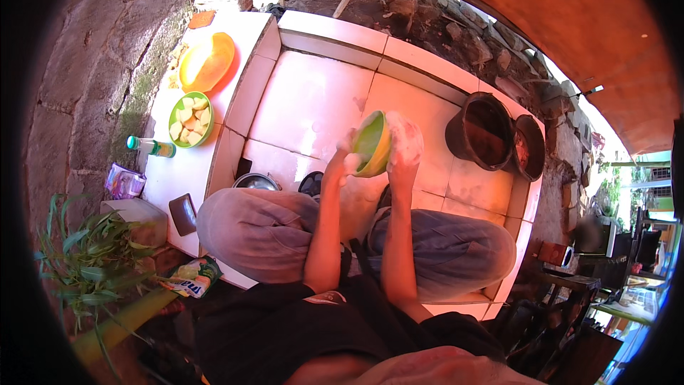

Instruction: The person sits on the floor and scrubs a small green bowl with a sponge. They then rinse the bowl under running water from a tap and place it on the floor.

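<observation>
A green plastic bowl point(372, 142) is held up on its side between my two hands, above the white tiled floor of a low basin. My left hand point(344, 156) grips it by the near left side, with white suds on the fingers. Thick foam covers my right hand point(404, 145), which lies against the bowl's outer side. Whether a sponge is under that foam I cannot tell. Below the bowl, between my knees, are the basin tiles point(320, 107), wet and shiny in places.
On the left ledge point(184, 192) stand an orange plate point(207, 62), a green bowl of peeled, cut pieces point(191, 120), a green-capped bottle point(152, 146) and a dark rectangular dish point(183, 215). A metal pot point(256, 182) sits by my left knee. Dark buckets point(478, 131) stand at the right. Leafy stems point(91, 262) lie lower left.
</observation>
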Motion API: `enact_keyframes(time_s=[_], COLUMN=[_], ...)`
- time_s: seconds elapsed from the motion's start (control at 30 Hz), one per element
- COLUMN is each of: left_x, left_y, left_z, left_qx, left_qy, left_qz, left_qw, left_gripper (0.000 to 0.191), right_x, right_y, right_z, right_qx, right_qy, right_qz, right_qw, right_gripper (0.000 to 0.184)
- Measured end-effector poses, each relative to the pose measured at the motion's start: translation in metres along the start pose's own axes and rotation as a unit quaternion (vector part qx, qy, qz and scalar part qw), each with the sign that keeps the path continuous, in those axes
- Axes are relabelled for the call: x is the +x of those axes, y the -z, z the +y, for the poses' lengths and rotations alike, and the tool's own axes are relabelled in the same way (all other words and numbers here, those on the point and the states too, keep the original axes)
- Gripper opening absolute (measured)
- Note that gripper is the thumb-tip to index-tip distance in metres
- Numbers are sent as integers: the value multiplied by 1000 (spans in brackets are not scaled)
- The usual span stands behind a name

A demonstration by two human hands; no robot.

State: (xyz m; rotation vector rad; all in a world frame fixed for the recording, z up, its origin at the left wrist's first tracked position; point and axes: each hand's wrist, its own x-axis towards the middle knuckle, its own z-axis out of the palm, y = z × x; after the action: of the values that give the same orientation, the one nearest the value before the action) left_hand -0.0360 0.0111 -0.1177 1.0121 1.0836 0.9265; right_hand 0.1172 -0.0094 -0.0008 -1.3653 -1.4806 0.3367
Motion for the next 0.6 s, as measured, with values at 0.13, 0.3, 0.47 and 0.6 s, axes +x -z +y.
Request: enact_keyframes(time_s=[0.13,0.3,0.47,0.6], left_x=[2,-12,10,11], left_y=[-2,-35,-2,-11], left_z=[3,42,-23,0], left_qx=[-114,-391,-253,-171], left_qy=[-148,-43,-124,-84], left_qz=[-126,-99,125,132], left_qw=[974,914,951,973], left_gripper=[52,54,49,49], right_x=[12,4,-38,-30], right_y=[17,-6,-64,-46], right_z=[-20,-25,-47,-43], right_qx=[70,166,188,103], right_qy=[-50,-110,-107,-51], right_qz=[-1,-4,-12,19], right_qw=[996,980,976,993], right_gripper=[35,40,44,42])
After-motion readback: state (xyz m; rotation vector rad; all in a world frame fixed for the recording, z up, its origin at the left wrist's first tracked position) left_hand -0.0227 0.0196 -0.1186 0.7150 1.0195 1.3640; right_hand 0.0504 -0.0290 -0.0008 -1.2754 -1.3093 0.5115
